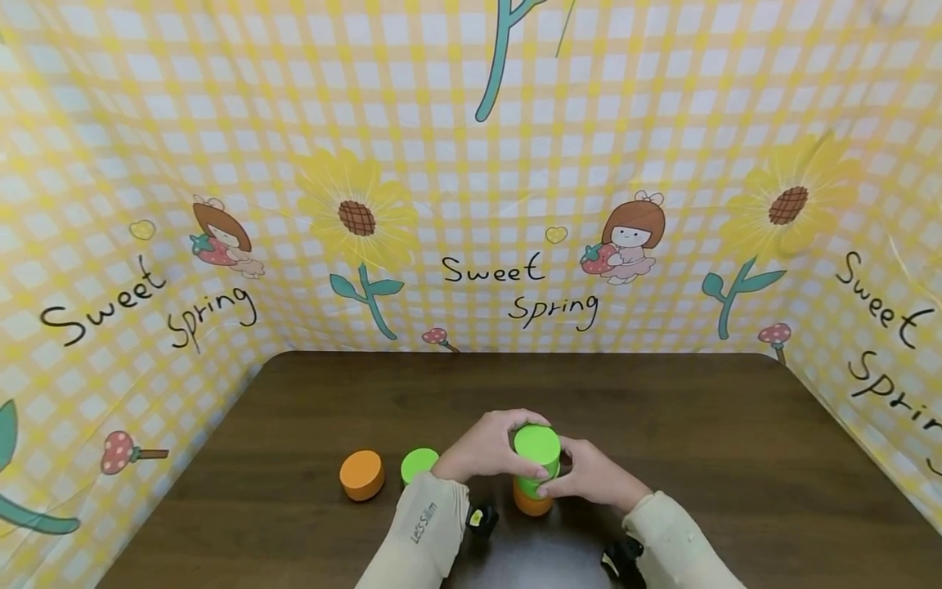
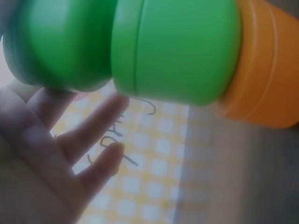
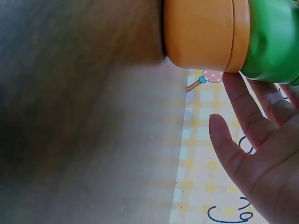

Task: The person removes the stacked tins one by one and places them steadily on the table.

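Three round lidded containers form a column in front of me: an orange container on the table, a green container on it, and an upper green container on top. My left hand grips the upper one from the left, thumb in front and fingers behind. In the left wrist view, that upper container sits slightly skewed against the green one below. From the right, my right hand holds the middle green container, thumb at its front; its lower fingers reach beside the orange-green joint.
Left of the column, another orange container and a green container stand on the dark wooden table. My left forearm partly covers that green one. A yellow checked cloth rises around the table's back and sides.
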Motion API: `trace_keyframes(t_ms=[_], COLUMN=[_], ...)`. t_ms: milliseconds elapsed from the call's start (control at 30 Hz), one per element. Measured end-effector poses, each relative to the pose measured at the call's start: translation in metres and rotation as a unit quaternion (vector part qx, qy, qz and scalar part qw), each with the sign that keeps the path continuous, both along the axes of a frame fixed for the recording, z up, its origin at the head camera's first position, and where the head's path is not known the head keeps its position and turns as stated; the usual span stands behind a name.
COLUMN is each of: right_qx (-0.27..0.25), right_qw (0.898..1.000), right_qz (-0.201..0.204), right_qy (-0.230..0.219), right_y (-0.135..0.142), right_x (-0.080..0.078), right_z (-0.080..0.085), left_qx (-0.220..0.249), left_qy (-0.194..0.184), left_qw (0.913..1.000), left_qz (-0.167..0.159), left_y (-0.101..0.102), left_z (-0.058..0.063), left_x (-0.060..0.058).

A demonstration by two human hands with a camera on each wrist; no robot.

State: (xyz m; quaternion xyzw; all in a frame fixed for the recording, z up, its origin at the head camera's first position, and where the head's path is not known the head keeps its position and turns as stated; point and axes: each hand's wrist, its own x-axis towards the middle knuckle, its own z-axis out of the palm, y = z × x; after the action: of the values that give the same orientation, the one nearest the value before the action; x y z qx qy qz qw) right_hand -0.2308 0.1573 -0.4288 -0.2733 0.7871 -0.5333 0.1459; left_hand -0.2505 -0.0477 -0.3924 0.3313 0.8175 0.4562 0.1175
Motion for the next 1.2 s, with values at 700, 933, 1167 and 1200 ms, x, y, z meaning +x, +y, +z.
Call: trace_keyframes(t_ms=[700,933,1167,1200], right_qx=[0.051,0.055,0.064,0.066], right_qw=[0.998,0.998,0.998,0.997], right_qz=[0.003,0.006,0.007,0.009], right_qy=[0.024,0.015,0.022,0.025], right_y=[0.0,-0.001,-0.002,-0.002], right_x=[-0.002,-0.001,-0.001,-0.001], right_z=[0.005,0.004,0.005,0.006], left_qx=[0.001,-0.007,0.003,0.004], left_qy=[0.008,0.0,0.008,0.011], left_qw=[0.9989,0.9978,0.9967,0.9964], left_qz=[0.047,0.066,0.081,0.084], left_y=[-0.031,-0.046,-0.062,-0.064], left_z=[0.004,0.001,0.0,0.001], left_x=[-0.003,0.002,0.003,0.003])
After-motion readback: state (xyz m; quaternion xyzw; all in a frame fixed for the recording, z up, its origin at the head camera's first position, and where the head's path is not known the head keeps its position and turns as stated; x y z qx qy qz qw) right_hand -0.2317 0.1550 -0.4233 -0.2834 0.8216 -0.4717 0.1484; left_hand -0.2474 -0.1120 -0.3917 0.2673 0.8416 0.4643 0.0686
